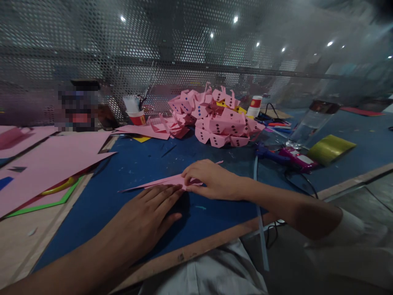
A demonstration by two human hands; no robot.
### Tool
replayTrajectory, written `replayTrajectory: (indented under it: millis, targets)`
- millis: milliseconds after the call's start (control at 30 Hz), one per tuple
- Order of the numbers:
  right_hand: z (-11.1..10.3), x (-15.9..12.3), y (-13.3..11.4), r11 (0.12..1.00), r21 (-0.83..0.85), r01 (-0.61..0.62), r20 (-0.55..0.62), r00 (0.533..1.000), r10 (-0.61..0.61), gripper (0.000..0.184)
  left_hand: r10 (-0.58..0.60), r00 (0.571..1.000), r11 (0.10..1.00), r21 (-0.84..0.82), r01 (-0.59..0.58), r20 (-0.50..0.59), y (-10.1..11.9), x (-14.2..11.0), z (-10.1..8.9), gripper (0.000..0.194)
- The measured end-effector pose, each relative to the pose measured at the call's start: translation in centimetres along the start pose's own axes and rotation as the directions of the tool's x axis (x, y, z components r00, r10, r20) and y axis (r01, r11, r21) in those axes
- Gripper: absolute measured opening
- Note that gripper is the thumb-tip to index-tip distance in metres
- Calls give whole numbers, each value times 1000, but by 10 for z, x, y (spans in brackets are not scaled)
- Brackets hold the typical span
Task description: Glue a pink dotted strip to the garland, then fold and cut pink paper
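A narrow folded piece of pink paper [159, 181] with pointed ends lies on the blue tabletop in front of me. My left hand [150, 209] rests flat with its fingers stretched out, the fingertips touching the paper's near edge. From the right, my right hand [211, 179] bends its fingers and thumb onto the paper's middle and pinches it there. Part of the paper is hidden beneath my right fingers, and its thin tip shows beyond that hand. Behind the hands stands a pile of folded pink paper shapes [221, 123] with dark diamond marks.
Large pink sheets [70, 151] and yellow-handled scissors [59, 186] lie to the left. Paper cups [136, 117] stand at the back. To the right are a purple glue gun [296, 159] with a cord, a clear bottle [311, 125] and a yellow roll [331, 149]. A perforated metal screen [172, 49] rises behind.
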State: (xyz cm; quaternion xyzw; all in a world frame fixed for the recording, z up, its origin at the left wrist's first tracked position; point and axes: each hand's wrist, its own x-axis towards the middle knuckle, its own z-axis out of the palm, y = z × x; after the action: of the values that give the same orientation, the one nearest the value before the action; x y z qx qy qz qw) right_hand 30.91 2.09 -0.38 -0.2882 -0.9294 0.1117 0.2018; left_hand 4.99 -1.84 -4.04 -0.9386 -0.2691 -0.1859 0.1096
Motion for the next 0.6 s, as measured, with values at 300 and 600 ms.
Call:
replayTrajectory:
  millis: [300, 600]
  targets:
    - [0, 0, 0, 1000, -2, -2, 7, 1000, 2, 11, 14, 1000, 1000, -1, -14, -6, 1, 2, -3, 47]
    - [0, 1, 0, 1000, -4, -4, 4, 1000, 4, 10, 11, 1000, 1000, 0, -11, 6, 1, 4, -5, 47]
